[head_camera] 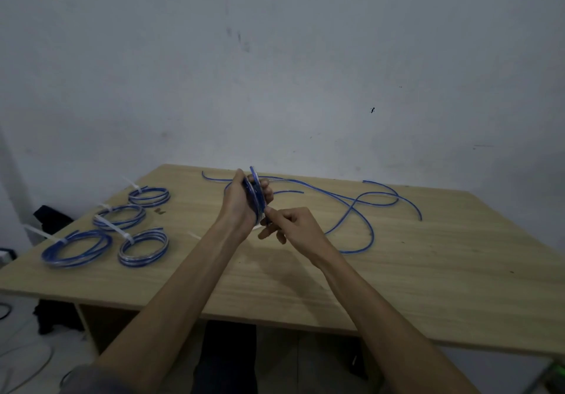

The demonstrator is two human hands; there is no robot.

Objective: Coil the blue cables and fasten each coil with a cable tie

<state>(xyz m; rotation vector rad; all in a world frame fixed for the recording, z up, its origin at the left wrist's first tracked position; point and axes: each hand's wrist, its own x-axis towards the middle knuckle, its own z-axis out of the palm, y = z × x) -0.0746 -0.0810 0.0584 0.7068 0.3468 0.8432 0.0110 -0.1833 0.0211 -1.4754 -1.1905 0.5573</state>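
Observation:
My left hand [241, 201] grips a coil of blue cable [256, 193], held upright on edge above the wooden table [428, 286]. My right hand [293, 224] is just below and right of it, its fingertips pinching a white cable tie [260, 224] at the coil's lower edge. Several loose blue cables [357, 207] sprawl over the back right of the table. Several finished coils lie at the left, each with a white tie: one at the front left [76, 248], one beside it [143, 248], one behind [119, 216] and one farthest back [149, 196].
A loose white cable tie [193, 235] lies on the table left of my forearm. A small dark scrap [159, 210] sits near the rear coils. A grey wall stands behind the table. Dark objects and wires lie on the floor at the left.

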